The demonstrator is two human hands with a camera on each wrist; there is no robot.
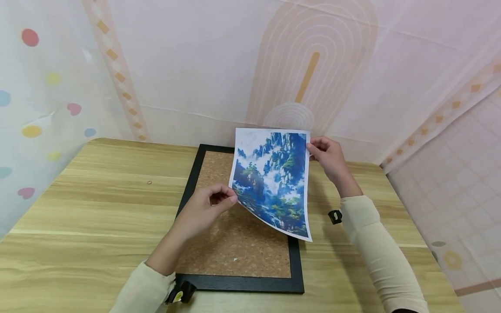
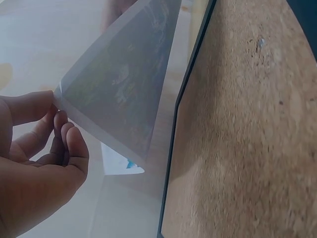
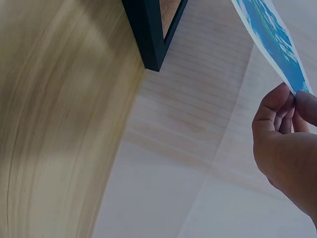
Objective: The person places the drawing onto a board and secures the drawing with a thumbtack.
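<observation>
Wooden table (image 1: 98, 204), cork board (image 1: 235, 234) beneath fingers. Landscape print (image 1: 274, 178) is pinched mid-air between left hand (image 1: 203, 208) and right hand (image 1: 328, 156), fingers curled on opposite edges. Creasing is risked if edges are pulled unevenly.

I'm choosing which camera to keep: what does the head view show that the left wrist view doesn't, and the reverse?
Only the head view shows the picture's printed mountain scene, the right hand pinching its upper right edge, and the whole black-framed cork board on the wooden table. Only the left wrist view shows the print's pale back. Both show the left hand pinching the print over the cork.
</observation>
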